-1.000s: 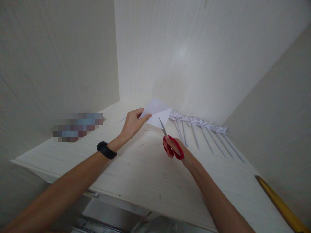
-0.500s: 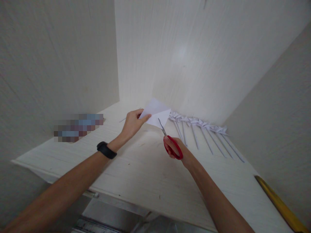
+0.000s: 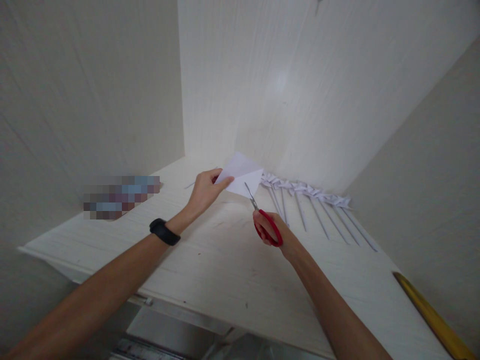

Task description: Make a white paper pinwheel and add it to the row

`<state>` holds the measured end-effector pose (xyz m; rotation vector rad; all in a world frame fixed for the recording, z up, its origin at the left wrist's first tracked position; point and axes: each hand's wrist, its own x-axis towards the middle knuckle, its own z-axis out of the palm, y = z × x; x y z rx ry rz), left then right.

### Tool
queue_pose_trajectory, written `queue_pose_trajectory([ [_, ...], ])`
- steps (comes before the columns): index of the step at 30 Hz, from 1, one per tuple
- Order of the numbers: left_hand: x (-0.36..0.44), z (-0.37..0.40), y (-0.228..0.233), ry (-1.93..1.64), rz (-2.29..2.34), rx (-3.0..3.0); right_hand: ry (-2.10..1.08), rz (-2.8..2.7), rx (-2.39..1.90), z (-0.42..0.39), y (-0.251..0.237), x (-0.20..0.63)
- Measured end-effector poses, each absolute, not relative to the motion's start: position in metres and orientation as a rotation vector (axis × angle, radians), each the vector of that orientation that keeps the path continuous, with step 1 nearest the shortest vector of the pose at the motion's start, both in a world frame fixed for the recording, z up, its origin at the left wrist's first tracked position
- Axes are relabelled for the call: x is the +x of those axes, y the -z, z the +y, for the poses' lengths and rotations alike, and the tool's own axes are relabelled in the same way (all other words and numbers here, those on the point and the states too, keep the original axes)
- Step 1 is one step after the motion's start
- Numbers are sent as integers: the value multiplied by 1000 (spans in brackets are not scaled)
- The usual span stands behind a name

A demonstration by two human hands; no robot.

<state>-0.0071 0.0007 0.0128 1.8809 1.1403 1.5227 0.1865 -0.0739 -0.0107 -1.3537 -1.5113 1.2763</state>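
Observation:
My left hand pinches the left corner of a square sheet of white paper, which shows a crease across it and is held above the tabletop. The fingers of my right hand are through the handles of red-handled scissors. Their metal blades point up and left and lie at the paper's lower right edge, one blade showing over its face. To the right, a row of folded white paper pinwheels on thin sticks rests along the back wall.
A pale wood-grain tabletop meets walls on three sides. On the left lies a blurred-out flat object. A thin stick lies behind my left hand. A yellow strip-like object is at the right edge, and an open space shows under the front edge.
Almost nothing differs. The scissors and my right hand have shifted very slightly; the paper stays in my left hand.

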Motion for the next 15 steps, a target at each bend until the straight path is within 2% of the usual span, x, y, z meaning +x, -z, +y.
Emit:
queue_pose_trajectory([
  [15, -1, 0, -7, -1336, 1083, 1947, -1350, -1513, -1207, -77, 7, 183],
])
